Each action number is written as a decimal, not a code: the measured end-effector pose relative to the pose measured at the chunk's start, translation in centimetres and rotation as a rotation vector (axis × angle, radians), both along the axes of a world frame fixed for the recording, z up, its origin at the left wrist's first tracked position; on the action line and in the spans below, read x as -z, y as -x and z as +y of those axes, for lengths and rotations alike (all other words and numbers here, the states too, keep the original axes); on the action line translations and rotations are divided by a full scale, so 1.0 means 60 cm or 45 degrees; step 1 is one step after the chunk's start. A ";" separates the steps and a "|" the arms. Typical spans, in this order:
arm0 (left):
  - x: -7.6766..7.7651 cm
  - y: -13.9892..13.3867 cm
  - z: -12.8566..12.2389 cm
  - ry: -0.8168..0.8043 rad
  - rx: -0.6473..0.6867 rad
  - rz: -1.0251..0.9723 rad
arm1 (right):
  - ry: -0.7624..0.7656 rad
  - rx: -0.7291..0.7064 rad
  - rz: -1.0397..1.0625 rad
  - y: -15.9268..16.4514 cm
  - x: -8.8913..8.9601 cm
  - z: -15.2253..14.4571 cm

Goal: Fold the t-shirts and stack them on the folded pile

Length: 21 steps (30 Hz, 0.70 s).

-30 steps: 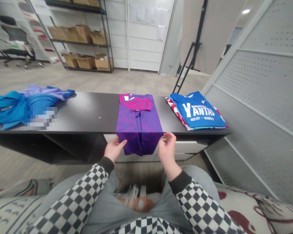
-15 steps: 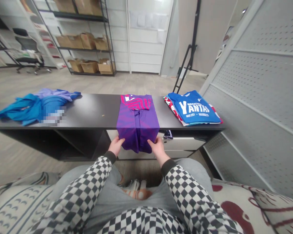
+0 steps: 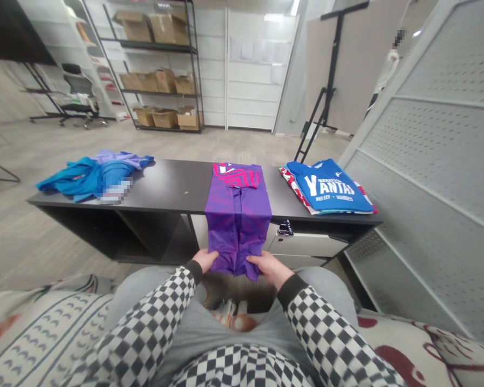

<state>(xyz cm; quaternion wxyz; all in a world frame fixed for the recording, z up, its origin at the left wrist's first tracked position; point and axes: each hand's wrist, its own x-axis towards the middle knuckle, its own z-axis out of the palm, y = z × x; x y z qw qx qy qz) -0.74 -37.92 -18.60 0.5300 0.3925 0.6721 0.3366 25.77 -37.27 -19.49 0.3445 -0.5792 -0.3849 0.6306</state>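
Observation:
A purple shirt (image 3: 239,209) with a pink striped part at its far end lies lengthwise over the black cabinet top (image 3: 169,185), its sides folded in to the middle. The near end hangs past the front edge, above my lap. My left hand (image 3: 206,260) pinches its left edge near the lower end, thumb on top. On the opposite edge, my right hand (image 3: 266,265) grips the cloth the same way. The fingers under the fabric are hidden.
To the right lies a stack of folded shirts, a blue one (image 3: 325,187) with white lettering on top. Crumpled blue and lilac clothes (image 3: 89,174) lie at the left end. A phone-like dark object (image 3: 285,228) sits at the drawer below. A perforated grey panel (image 3: 423,161) stands at right.
Both hands have drawn closer to my body and lower, still gripping the shirt. More of the purple cloth now hangs over the front edge. The camera view has shifted left and up.

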 end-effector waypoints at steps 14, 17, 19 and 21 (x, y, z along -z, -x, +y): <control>-0.060 -0.004 -0.222 -0.046 -0.276 -0.745 | -0.082 0.214 0.377 -0.035 -0.107 -0.214; -0.065 0.004 -0.232 -0.084 -0.316 -0.735 | -0.104 0.226 0.288 -0.047 -0.105 -0.227; -0.075 0.013 -0.237 -0.099 -0.254 -0.757 | -0.129 0.204 0.272 -0.055 -0.109 -0.230; -0.086 0.026 -0.239 -0.095 -0.155 -0.764 | -0.142 0.186 0.281 -0.065 -0.119 -0.229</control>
